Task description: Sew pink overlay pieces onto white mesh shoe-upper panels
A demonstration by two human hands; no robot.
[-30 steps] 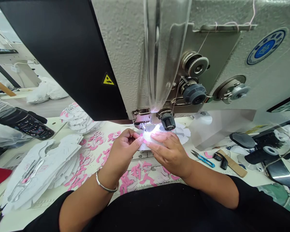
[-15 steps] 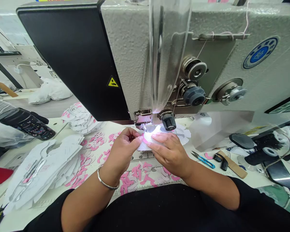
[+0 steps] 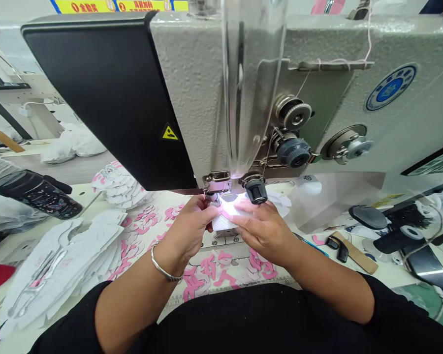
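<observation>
A white mesh fabric piece [image 3: 222, 222] with a pink edge lies under the presser foot [image 3: 216, 189] of a grey industrial sewing machine [image 3: 206, 98], lit by its lamp. My left hand [image 3: 190, 223], wearing a silver bangle [image 3: 161, 263], pinches the piece's left side. My right hand [image 3: 264, 232] holds its right side with the fingertips pressed on top. Both hands are just in front of the needle area, and the needle itself is hidden.
A stack of white cut pieces [image 3: 61, 263] lies at left among pink cut shapes [image 3: 142, 221]. Blue-handled thread snips [image 3: 312, 242] and a black-and-white spool holder [image 3: 402, 231] lie at right. A person's arm in a dark printed sleeve [image 3: 37, 200] rests at far left.
Both hands have moved slightly closer to the presser foot, bringing the mesh piece with them. The view has tilted a little, showing more of the machine top.
</observation>
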